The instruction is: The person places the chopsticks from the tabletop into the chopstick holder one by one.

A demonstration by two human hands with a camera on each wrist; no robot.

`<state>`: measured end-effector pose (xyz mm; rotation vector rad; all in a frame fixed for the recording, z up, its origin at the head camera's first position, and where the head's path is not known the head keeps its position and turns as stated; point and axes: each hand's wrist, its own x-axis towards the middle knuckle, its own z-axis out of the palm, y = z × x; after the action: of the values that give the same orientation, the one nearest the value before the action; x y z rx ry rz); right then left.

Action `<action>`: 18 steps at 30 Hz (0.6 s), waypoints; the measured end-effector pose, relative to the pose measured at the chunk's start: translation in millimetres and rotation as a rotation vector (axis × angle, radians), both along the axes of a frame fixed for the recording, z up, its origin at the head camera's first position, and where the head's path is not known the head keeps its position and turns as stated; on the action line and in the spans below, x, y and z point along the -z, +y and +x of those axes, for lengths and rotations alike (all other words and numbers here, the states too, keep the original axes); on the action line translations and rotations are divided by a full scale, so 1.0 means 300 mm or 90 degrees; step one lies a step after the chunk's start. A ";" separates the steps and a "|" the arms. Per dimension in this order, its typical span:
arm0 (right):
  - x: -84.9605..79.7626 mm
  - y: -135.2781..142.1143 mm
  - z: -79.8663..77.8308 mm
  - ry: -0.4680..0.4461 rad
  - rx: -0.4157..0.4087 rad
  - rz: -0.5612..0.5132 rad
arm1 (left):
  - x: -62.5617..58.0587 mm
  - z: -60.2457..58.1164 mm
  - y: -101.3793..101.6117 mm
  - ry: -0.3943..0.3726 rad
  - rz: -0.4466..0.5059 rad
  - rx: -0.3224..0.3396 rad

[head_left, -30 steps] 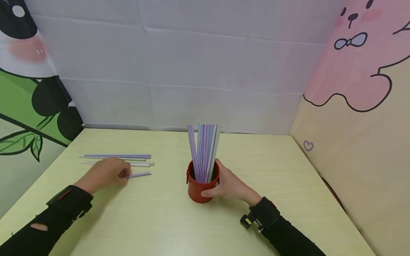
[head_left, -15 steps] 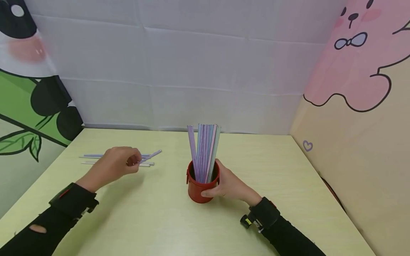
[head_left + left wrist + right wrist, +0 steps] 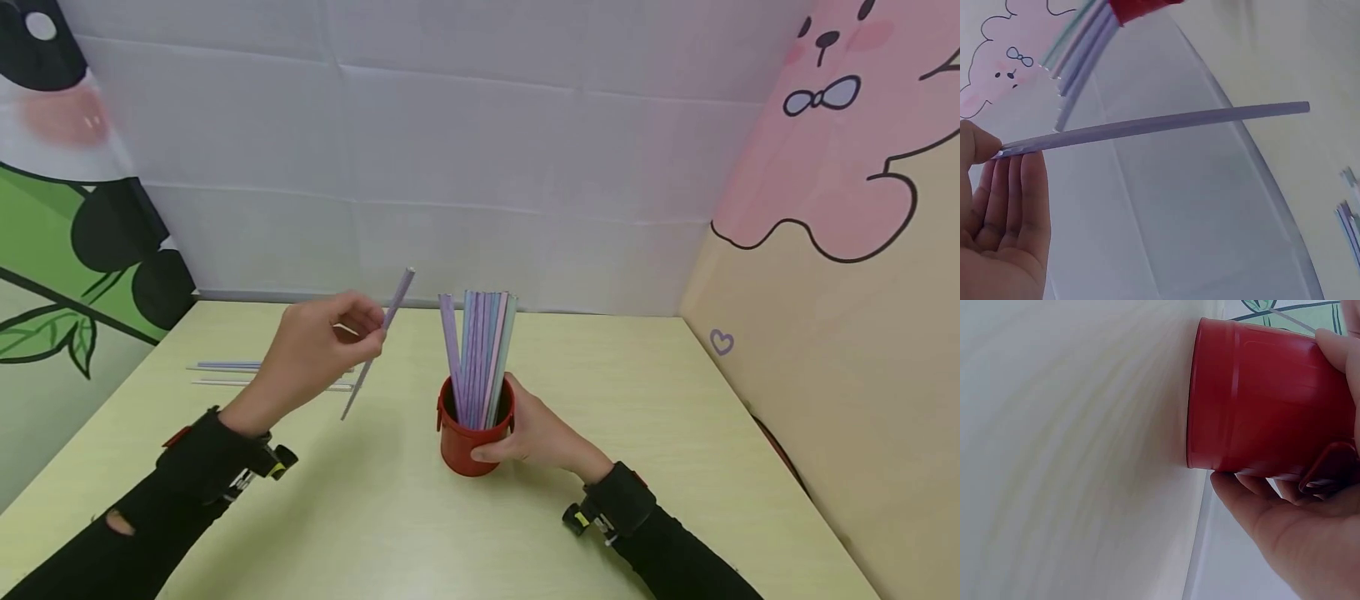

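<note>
Left hand [image 3: 318, 346] closed to a pinch, thumb to fingertips, on one purple straw [image 3: 1147, 126]; straw held clear of the table [image 3: 420, 533], tilted, far end high, left of the red cup [image 3: 467, 454]. Right hand [image 3: 543, 433] curled round the cup's right side, cup upright. Changed: half a second ago the straw lay nearly level over the loose straws [image 3: 228, 364]; now raised, steeper, nearer the cup's bunched straws [image 3: 480, 354]. Judgement: transfer under way, straw not yet in.
</note>
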<state>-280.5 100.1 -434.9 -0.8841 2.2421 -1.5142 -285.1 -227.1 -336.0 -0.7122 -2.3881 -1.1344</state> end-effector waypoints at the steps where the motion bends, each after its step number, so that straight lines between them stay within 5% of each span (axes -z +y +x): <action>1: -0.002 -0.001 0.001 0.000 -0.001 0.000 | -0.016 0.003 0.017 -0.004 0.020 0.002; 10: 0.002 0.001 0.000 -0.005 0.003 0.001 | -0.139 0.015 0.151 -0.019 0.128 0.000; 18: 0.000 0.000 0.000 0.006 -0.003 0.002 | -0.167 -0.008 0.243 0.008 0.192 0.037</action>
<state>-280.4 100.0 -434.9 -0.8963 2.2463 -1.5073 -287.3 -154.1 -285.7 -0.6846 -2.1321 -1.4676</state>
